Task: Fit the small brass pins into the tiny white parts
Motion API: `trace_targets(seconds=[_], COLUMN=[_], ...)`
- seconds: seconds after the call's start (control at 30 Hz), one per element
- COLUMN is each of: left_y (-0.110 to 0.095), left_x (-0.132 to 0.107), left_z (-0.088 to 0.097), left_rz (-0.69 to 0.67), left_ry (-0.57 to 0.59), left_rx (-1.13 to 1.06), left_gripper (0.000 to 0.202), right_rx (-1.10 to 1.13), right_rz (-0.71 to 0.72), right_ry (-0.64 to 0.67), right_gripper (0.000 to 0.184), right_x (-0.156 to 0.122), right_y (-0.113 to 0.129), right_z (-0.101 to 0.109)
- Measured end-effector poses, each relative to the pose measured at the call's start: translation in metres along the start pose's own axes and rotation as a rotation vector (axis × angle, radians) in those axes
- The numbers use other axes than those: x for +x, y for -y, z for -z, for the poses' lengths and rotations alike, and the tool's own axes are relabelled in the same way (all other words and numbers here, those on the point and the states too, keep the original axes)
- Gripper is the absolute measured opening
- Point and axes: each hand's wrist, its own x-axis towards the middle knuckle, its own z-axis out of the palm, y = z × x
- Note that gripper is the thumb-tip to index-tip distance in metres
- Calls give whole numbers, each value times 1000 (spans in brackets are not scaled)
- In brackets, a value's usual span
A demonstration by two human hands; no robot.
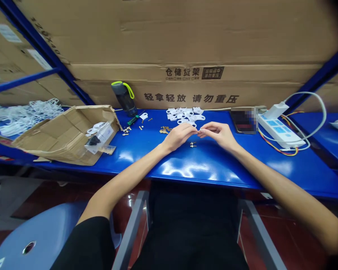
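My left hand (181,135) and my right hand (218,135) meet fingertip to fingertip above the blue shelf top (146,150). Both are closed in a pinch, and what sits between the fingertips is too small to name. Just below them lie a few small brass-and-white pieces (193,144). A little heap of brass pieces (165,129) rests left of my left hand. Behind the hands is a pile of white plastic parts with round holes (186,114), partly hidden by my fingers.
An open cardboard box (64,138) with bagged parts stands left, near white cords (30,116). A dark bottle (124,99), a green-handled screwdriver (133,120) and small loose parts (126,130) are nearby. At right are a phone (240,120) and a power strip (281,131) with looping cables.
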Motion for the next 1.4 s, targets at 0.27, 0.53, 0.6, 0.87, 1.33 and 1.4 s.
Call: trace_targets(seconds=[0.27, 0.53, 0.6, 0.87, 1.33, 1.4], left_y=[6, 9, 7, 1, -6, -7], left_x=[-4, -4, -5, -5, 2, 3], left_z=[2, 0, -2, -6, 3, 5], left_rz=[-121, -49, -17, 27, 209, 269], left_ry=[13, 28, 0, -44, -202, -221], left_rx=[36, 44, 44, 18, -249, -280], left_gripper=[25, 27, 27, 26, 22, 24], right_rx=[135, 148, 139, -32, -27, 3], right_rz=[-103, -81, -60, 7, 9, -14], right_ry=[86, 49, 44, 18, -40, -44], right_gripper=[51, 50, 48, 46, 41, 45], right_x=[-1, -1, -1, -1, 1, 1], right_y=[0, 2, 2, 5, -2, -3], right_z=[-1, 2, 2, 2, 6, 5])
